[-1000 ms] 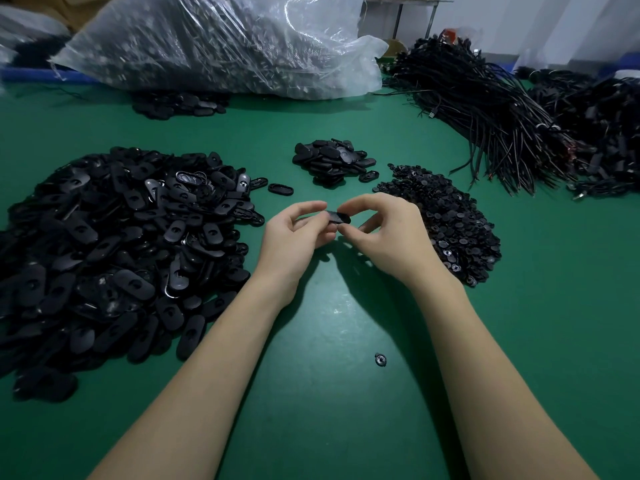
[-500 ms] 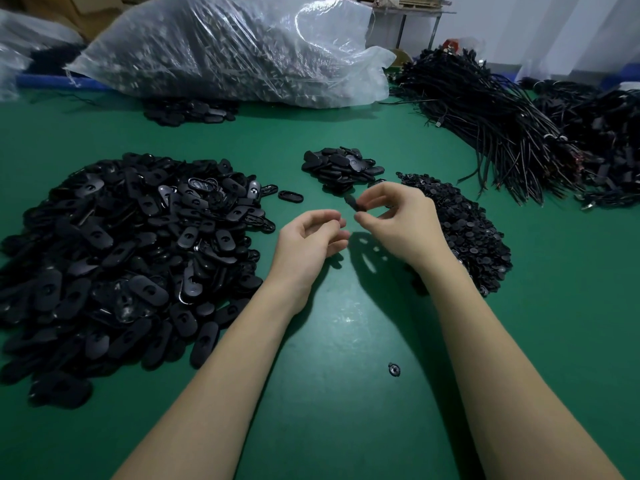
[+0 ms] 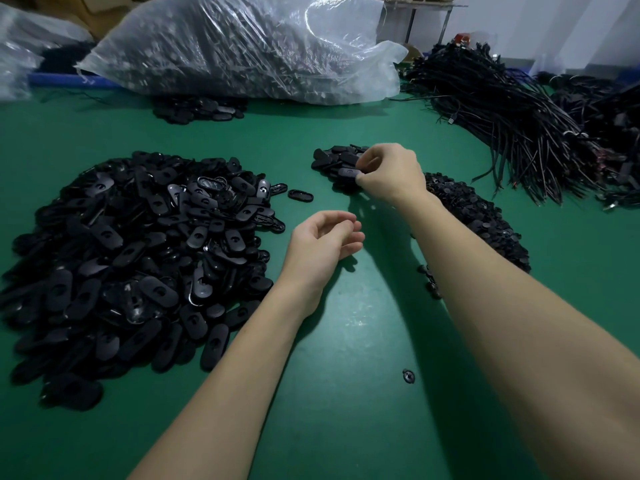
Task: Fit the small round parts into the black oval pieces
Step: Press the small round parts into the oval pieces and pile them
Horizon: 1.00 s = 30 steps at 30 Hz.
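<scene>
Now the right hand (image 3: 391,173) pinches an oval piece (image 3: 349,172) over the small far pile (image 3: 334,161), while the left hand (image 3: 323,242) hovers empty, fingers loosely curled, above the worktop (image 3: 346,393).

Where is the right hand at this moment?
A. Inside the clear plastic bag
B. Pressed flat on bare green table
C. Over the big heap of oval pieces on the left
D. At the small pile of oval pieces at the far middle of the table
D: the right hand reaches out to the small pile of oval pieces, its fingertips pinching one oval piece at the pile's near edge, while the left hand waits, holding nothing, nearer the person.
</scene>
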{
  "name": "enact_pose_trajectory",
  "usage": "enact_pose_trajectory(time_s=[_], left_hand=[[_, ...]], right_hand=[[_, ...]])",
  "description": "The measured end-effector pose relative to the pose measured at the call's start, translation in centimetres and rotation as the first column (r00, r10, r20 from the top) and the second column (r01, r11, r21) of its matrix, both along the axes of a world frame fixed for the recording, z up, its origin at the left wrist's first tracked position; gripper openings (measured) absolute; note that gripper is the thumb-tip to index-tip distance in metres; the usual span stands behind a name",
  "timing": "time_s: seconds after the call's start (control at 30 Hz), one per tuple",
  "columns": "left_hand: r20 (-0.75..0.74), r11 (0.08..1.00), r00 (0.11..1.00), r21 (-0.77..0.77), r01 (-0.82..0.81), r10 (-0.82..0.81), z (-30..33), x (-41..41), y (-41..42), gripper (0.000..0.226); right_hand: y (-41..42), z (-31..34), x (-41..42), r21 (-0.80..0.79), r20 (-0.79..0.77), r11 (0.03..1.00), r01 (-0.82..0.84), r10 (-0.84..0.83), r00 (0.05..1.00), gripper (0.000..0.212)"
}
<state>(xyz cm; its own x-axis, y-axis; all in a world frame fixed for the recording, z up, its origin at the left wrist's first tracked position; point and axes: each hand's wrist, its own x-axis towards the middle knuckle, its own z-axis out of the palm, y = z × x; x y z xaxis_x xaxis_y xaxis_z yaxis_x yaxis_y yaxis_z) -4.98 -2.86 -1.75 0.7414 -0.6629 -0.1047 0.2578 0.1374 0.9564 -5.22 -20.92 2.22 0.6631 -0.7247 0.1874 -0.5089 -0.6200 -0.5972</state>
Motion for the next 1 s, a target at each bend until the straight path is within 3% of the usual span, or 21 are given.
enact_pose_trajectory(time_s=[0.17,0.33,0.47,0.57,0.8,1.0], left_hand=[[0.009,1.000,1.000,0.009,-0.001,0.001,0.1,-0.2,-0.1,0.010],[0.045,1.000,0.999,0.027,0.002,-0.003,-0.1,-0.1,-0.2,0.011],[0.047,0.999,0.999,0.035,0.003,-0.004,-0.1,-0.1,-0.3,0.013],[0.027,1.000,1.000,0.021,0.000,-0.001,0.2,-0.2,-0.4,0.012],[-0.003,0.999,1.000,0.041,0.014,-0.014,0.9,-0.1,0.2,0.031],[-0.068,0.999,0.996,-0.017,0.049,-0.050,1.1,-0.1,0.3,0.027]], right_hand=[[1.5,-0.7,-1.7,0.011,0.140,0.995,-0.104,0.102,0.985,0.005],[3.4,0.5,-2.1,0.216,-0.130,0.919,-0.331,0.362,0.923,0.008],[5.2,2.0,-0.6,0.218,-0.191,0.889,-0.403,0.444,0.876,0.008],[7.3,2.8,1.1,0.180,-0.322,0.874,-0.451,0.486,0.813,0.006],[10.6,2.9,3.9,-0.018,-0.517,0.895,-0.446,0.373,0.771,0.026],[10.7,2.8,3.4,-0.149,-0.494,0.890,-0.431,0.311,0.812,0.023]])
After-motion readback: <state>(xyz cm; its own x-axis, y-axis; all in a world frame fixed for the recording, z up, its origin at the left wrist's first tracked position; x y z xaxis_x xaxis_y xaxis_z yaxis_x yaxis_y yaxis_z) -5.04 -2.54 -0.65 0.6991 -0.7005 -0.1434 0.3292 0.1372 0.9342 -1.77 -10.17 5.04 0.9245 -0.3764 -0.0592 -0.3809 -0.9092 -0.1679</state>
